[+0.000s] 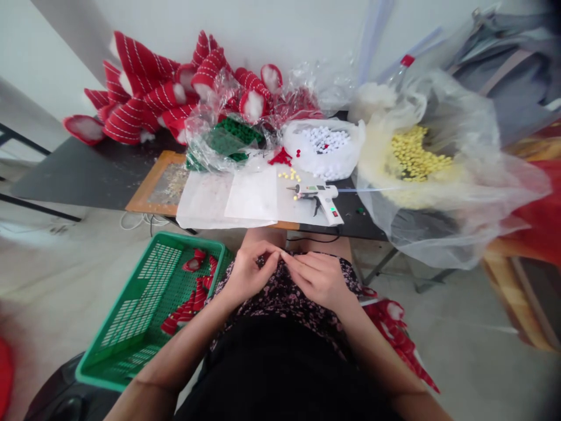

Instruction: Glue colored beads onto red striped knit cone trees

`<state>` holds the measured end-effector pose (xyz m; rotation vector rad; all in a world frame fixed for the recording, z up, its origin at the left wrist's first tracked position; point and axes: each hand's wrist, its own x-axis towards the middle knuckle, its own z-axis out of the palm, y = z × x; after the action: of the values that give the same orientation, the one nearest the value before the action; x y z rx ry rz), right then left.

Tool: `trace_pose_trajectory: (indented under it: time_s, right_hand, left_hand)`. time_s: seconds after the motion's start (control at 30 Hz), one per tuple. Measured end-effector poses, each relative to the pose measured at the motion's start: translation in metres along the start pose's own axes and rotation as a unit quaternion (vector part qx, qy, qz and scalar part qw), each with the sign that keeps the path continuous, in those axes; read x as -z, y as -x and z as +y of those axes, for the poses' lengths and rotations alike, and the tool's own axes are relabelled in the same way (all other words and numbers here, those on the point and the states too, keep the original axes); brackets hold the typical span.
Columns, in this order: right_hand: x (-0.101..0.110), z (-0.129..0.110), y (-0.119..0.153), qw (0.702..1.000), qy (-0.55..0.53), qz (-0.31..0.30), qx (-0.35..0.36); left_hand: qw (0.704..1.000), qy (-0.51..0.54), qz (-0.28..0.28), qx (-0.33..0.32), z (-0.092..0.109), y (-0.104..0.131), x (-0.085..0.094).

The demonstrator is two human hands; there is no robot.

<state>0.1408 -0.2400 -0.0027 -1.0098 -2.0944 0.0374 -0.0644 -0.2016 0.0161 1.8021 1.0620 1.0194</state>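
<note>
Over the lap, my left hand (254, 270) is closed, with thumb and fingertips in a pinch. My right hand (318, 278) meets it, its fingertips pressed together against the left ones. Whatever lies between the fingertips, if anything, is too small to make out. On the table edge just beyond the hands rests a white glue gun (318, 193), its nozzle pointing left. Several small yellow balls (290, 174) lie by the nozzle. White paper sheets (205, 199) spread to the left of it.
Red striped stuffed cones (135, 88) pile up at the back left. Bags hold green pieces (234, 137), white balls (326, 140) and yellow balls (414, 155). A green basket (131, 275) with a few red cones stands at lower left. More red cones (394, 327) lie at lower right.
</note>
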Motion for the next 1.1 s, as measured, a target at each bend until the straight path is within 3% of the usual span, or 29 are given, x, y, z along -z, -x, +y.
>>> trace_pose_trajectory:
  time_s: [0.2,0.4,0.57,0.7,0.83,1.03,1.1]
  right_hand:
    - [-0.001,-0.004,-0.005,0.998,-0.056,0.025,-0.006]
    - [-0.005,-0.010,-0.003,0.951,-0.254,0.049,-0.169]
    - [-0.008,-0.008,0.000,0.910,-0.331,0.050,-0.243]
    - [-0.011,-0.008,0.002,0.892,-0.348,0.030,-0.286]
    - [-0.016,-0.011,0.005,0.862,-0.392,0.011,-0.322]
    - [-0.026,-0.007,0.015,0.779,-0.500,0.024,-0.377]
    - [-0.027,-0.004,0.016,0.757,-0.524,0.040,-0.389]
  left_hand:
    - [0.999,-0.020,-0.015,-0.022,0.002,-0.003,0.004]
    - [0.997,-0.042,0.058,0.012,-0.006,-0.005,0.005]
    - [0.996,0.002,-0.082,-0.022,-0.003,0.001,0.001]
    - [0.987,-0.019,-0.113,-0.111,0.000,0.000,-0.007]
    - [0.986,-0.065,-0.049,-0.147,-0.004,-0.001,-0.008]
    - [0.978,-0.132,0.163,0.010,-0.025,0.000,0.003]
    - [0.976,-0.123,0.175,0.041,-0.026,0.001,0.003]
